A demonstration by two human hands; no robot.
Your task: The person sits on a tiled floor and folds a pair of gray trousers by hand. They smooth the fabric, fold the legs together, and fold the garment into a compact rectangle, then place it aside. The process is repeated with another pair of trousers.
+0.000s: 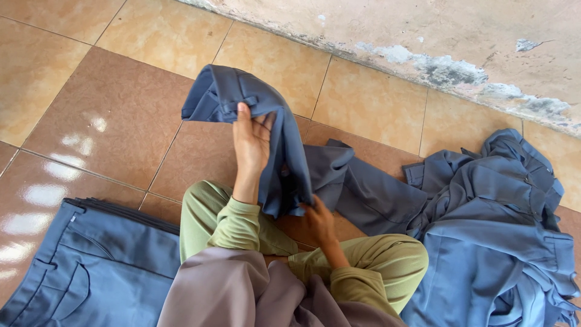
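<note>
A pair of grey-blue trousers (290, 145) hangs in front of me, lifted off the tiled floor. My left hand (251, 142) is raised and grips the waistband end near a belt loop. My right hand (316, 218) is lower, by my knee, and pinches the fabric's lower fold. The trouser legs trail right along the floor toward a heap of the same cloth. My olive-green sleeves and a mauve skirt fill the bottom of the view.
A flat stack of folded grey-blue trousers (91, 266) lies at lower left. A crumpled heap of similar trousers (496, 230) sits at right. Glossy tan and brown floor tiles (109, 115) stretch ahead to a peeling wall (460, 42).
</note>
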